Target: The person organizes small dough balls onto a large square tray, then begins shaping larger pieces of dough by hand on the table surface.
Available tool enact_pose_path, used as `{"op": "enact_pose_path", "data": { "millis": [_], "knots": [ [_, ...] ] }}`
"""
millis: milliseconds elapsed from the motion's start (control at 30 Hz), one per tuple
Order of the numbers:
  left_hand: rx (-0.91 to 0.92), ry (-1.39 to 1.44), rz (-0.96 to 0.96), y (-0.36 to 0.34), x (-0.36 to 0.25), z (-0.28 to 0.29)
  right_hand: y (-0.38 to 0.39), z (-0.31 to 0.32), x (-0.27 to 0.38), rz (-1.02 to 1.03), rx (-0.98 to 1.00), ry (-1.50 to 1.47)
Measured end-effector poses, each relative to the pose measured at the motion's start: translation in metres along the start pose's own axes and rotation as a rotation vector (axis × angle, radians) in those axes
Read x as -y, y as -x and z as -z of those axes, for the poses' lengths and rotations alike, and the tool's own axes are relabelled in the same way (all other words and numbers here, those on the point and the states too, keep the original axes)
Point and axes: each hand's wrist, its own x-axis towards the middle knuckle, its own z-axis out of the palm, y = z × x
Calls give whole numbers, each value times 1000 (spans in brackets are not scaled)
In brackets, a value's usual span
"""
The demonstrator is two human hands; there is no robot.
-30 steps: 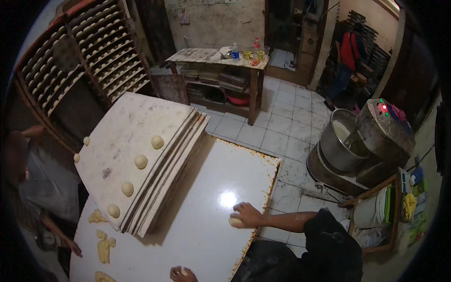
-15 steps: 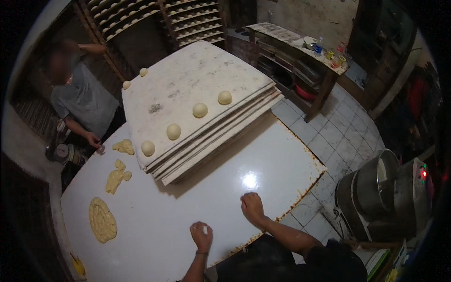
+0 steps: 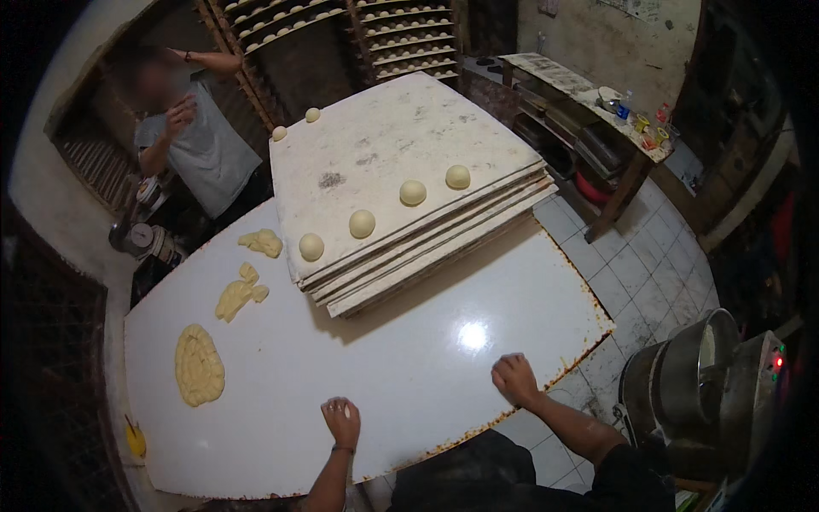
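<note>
A tiled room holds a rack of dough balls (image 3: 409,40) along the back, a side table (image 3: 546,68) and, to the right, a metal mixer (image 3: 682,375). In front stands a white counter (image 3: 281,418) with worn, rust-brown edges, and a co-worker (image 3: 209,158) in a grey shirt stands at its far left edge.

The dough slab (image 3: 200,365), a flat lumpy oval, lies near the counter's left edge, its long axis roughly parallel to that edge. Beyond it, the middle dough piece (image 3: 237,297) slants along the far left edge; the smaller far dough piece (image 3: 263,243) lies between that edge and the stack of boards (image 3: 384,141). Four round balls (image 3: 362,224), with no long axis, line the top board's near edge.

The left hand (image 3: 342,423) is over the counter near its front edge, fingers curled in; a pale patch shows among them, but I cannot tell what it is. The slab lies to its left and slightly farther off, well apart. The right hand (image 3: 515,381), nearer the right front corner, is also curled, knuckles up; whether it covers anything cannot be told.
</note>
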Motion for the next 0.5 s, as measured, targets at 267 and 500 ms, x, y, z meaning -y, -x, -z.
{"op": "enact_pose_path", "data": {
  "millis": [267, 500],
  "knots": [
    [233, 199, -167, 52, 0, -9, 32, -29, 10, 25, 118, -148],
    [97, 272, 42, 1, -69, -9, -6, -61, 51, -237, -142, -145]
  ]
}}
